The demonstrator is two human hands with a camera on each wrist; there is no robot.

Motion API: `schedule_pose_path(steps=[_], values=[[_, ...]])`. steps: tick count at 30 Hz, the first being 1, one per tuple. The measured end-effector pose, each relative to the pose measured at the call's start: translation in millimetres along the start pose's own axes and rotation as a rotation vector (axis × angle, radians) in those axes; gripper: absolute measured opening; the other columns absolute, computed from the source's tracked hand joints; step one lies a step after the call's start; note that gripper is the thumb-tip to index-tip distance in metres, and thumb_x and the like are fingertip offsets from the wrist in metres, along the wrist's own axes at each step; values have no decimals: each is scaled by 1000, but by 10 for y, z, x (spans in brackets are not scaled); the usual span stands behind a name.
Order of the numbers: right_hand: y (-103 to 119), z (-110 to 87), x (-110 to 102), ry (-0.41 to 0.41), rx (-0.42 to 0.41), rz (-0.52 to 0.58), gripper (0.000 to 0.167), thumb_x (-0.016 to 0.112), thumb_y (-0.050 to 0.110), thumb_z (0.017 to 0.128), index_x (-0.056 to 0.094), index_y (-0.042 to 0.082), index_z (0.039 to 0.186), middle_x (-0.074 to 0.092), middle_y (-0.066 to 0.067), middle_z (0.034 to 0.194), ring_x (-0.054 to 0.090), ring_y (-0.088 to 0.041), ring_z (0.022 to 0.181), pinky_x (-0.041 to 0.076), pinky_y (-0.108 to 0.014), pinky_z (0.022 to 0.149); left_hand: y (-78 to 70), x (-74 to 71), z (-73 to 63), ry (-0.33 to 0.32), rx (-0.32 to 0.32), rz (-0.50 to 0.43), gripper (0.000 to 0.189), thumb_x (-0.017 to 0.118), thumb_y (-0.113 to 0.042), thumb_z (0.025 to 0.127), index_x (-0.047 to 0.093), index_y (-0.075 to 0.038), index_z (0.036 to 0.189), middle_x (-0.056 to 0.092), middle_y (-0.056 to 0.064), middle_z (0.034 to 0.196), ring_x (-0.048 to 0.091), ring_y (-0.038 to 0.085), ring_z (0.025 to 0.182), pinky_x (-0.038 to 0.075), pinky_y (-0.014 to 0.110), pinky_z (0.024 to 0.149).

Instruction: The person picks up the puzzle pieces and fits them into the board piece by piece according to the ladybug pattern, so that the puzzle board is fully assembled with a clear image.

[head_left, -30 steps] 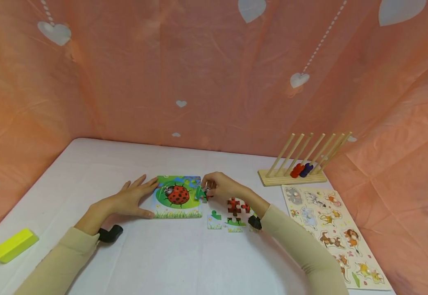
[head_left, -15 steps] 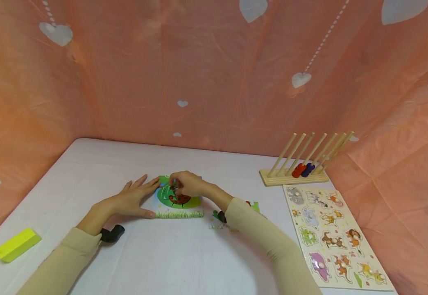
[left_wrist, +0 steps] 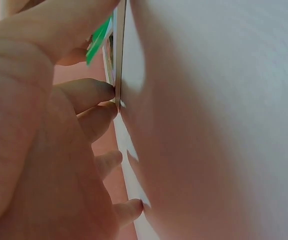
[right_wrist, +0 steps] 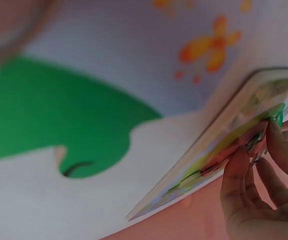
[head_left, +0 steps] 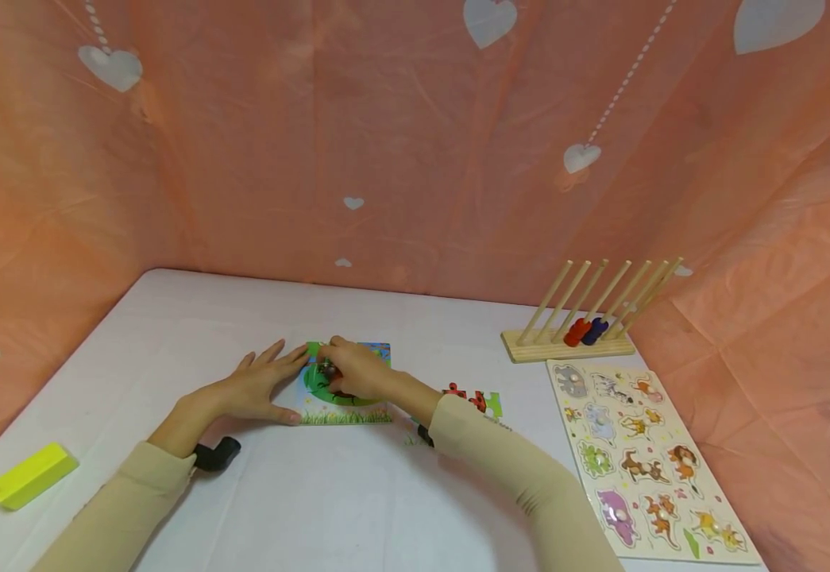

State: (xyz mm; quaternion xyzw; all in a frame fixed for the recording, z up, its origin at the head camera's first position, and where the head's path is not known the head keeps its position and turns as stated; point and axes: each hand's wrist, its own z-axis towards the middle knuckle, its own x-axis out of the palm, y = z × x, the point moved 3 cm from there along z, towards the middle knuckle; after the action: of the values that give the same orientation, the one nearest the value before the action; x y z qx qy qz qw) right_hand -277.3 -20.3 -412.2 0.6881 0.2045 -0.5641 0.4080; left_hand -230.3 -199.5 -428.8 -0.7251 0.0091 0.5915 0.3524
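At frame centre, a thin green-printed puzzle piece (left_wrist: pixel 99 41), pinched by the right hand (head_left: pixel 359 370), is best levelled over the rectangular grass-printed board (head_left: pixel 343 416) braced by the left hand (head_left: pixel 257 388), fingers spread.

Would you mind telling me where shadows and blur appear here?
Head view: a soft shadow falls on the table by the right sleeve; left wrist view: a broad, soft-edged shadow spreads beside the left hand; right wrist view: the big foreground puzzle piece looks out of focus.
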Motion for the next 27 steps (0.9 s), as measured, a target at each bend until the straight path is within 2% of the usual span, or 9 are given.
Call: schedule_pose_path(steps=[7,12,18,22,27], values=[[3,-6,26,-16,24,24,56,79,13,86,55,3,136,62,-8,124,61,-14,103,48,-17,87,31,16,5,0,-1,0,105,80,-53,77,34,3,152,25,25,160,7,55,145,6,81,103],[7,-13,24,-44,10,16,65,80,12,85,49,3,143,65,-8,122,63,-15,101,49,-18,84,34,15,13,6,-3,-2,106,80,-54,77,33,3,152,24,25,160,6,55,145,6,81,103],[24,-21,11,-62,-18,-20,63,79,9,86,51,1,142,64,-11,126,65,-16,103,50,-16,84,22,-1,14,10,-4,-1,107,80,-55,77,32,2,153,24,25,160,6,55,145,6,81,104],[34,-32,6,-62,-37,-29,63,78,9,86,50,1,142,64,-11,121,65,-16,96,49,-15,79,24,2,11,13,-2,-6,107,80,-54,77,31,3,153,24,25,160,6,55,145,5,81,104],[36,-38,15,-55,-46,-37,65,79,11,86,49,1,143,62,-11,131,65,-19,107,50,-20,88,28,7,9,13,2,-3,107,80,-55,77,31,3,153,24,26,160,6,55,145,6,81,103]])
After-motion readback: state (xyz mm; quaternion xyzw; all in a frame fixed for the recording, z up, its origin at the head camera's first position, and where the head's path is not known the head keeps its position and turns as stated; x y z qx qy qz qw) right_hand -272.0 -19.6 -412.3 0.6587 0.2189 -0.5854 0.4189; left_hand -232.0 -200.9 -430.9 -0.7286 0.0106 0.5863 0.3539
